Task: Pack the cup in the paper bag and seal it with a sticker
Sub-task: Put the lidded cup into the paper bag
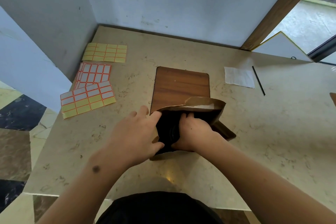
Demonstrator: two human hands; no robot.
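At the far left of the worktop (127, 151) lie three lots of sticker sheets (88, 99), one yellow, one white with orange borders, one mixed, all well apart from the work. Next comes the left hand (135, 136), its fingers and thumb curled over the near left edge of the paper bag (201, 105), a grip that holds the mouth spread. The bag lies partly on a wooden board (181, 85) set in the worktop, its mouth facing the person and its torn upper lip standing up. Inside the dark opening a round dark shape shows, which I take to be the cup (172, 132), already within the bag. The right hand (195, 131) reaches into the mouth, fingers bent around that shape, apparently grasping it, though the shadow hides the contact. The cup is probably light and rigid, best held around its wall; the bag is thin, soft paper that tears readily, so it wants handling by its folded edges. Farther right lie a white paper napkin (239, 77) and a thin black stick (258, 80).
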